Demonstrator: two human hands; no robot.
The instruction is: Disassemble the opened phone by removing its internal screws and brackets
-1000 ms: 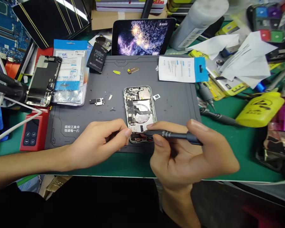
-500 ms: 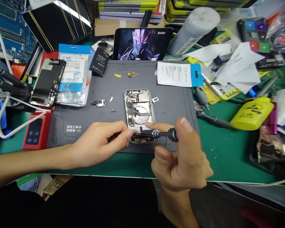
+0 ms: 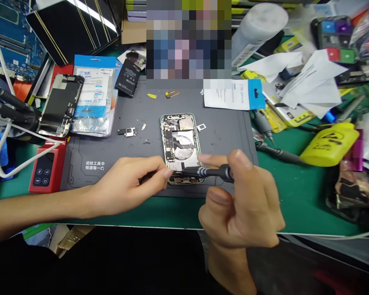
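An opened phone [image 3: 184, 162] lies on the grey mat [image 3: 227, 135], its board and a round coil exposed. My left hand [image 3: 138, 176] is closed at the lower left edge of the phone, thumb and forefinger pinched together there. In my right hand [image 3: 242, 200] is a black and grey screwdriver [image 3: 215, 172], gripped near its back end and tilted low across the phone's bottom part. Its tip is over the lower left of the phone, too fine to make out. The right forefinger stretches towards the phone's right edge.
Left of the mat are a detached phone screen [image 3: 61, 104], a blister pack [image 3: 94, 96] and a red device [image 3: 47, 168]. A battery [image 3: 128, 78], small metal part [image 3: 127, 132] and SIM tray [image 3: 201, 127] lie around. At right stands a yellow bottle [image 3: 329, 145]. Pixelation covers the back.
My right hand has shifted slightly right with the screwdriver, and its forefinger has drawn back from inside the phone to the right edge. The left hand has stayed in place.
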